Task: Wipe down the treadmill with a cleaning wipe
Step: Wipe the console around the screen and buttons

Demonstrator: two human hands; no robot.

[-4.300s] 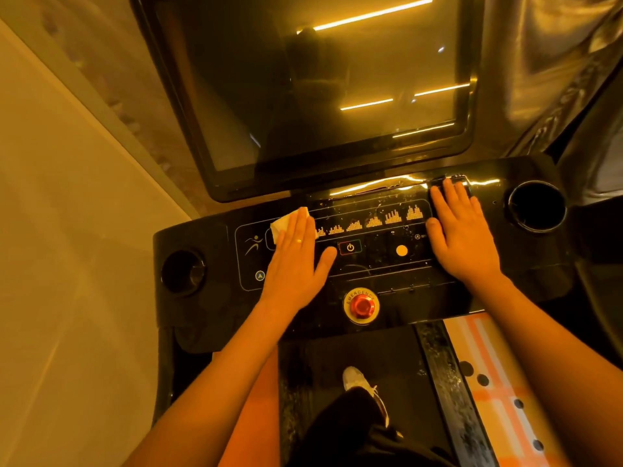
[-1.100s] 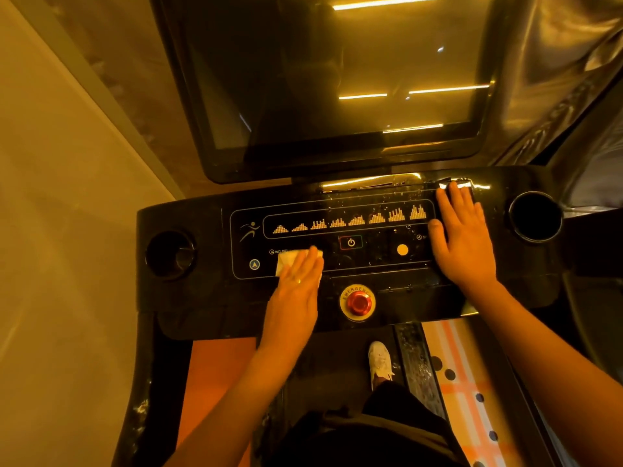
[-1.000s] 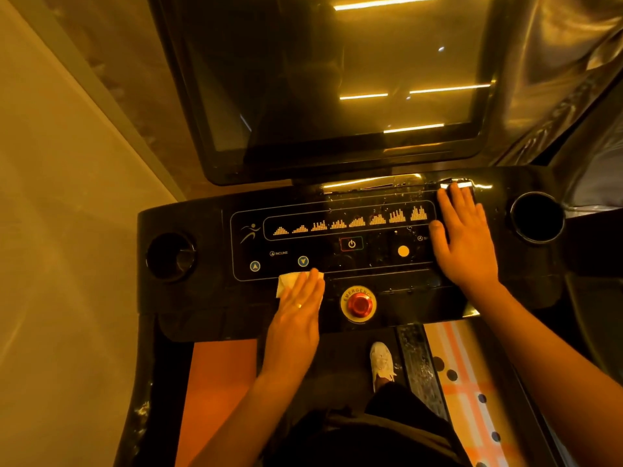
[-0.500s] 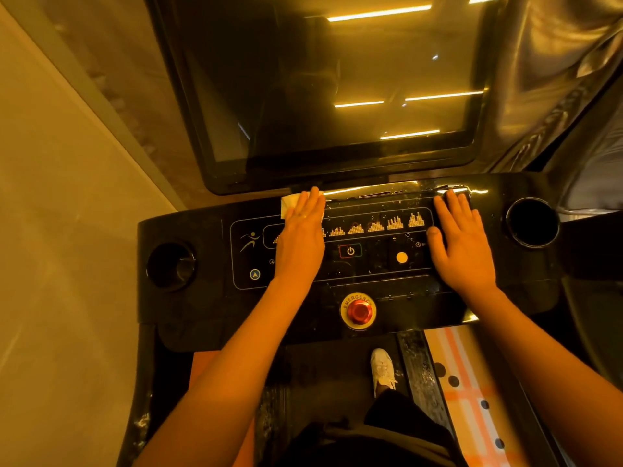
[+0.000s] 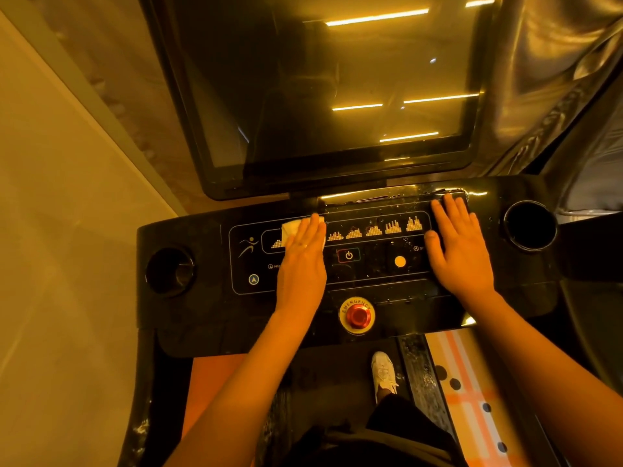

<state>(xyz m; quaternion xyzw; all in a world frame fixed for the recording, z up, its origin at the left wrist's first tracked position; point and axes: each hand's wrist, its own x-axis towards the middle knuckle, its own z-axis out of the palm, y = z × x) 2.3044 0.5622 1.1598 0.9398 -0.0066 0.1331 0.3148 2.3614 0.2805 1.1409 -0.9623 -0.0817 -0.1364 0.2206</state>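
The treadmill console (image 5: 182,230) was smooth, glossy black plastic, with droplets beading along its far edge. The screen (image 5: 337,79) above it was dark and mirror-glossy, throwing back strip lights. The wipe (image 5: 291,230) looked pale, soft and matt; paper or cloth, I could not tell. The emergency button (image 5: 357,315) had a shiny red cap in a brassy, metallic-looking ring. The shoe (image 5: 382,369) seemed to be white woven cloth.

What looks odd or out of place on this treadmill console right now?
Droplets or smears speckle the control panel between the left hand, which presses the wipe, and the right hand. Nothing looks broken or askew.
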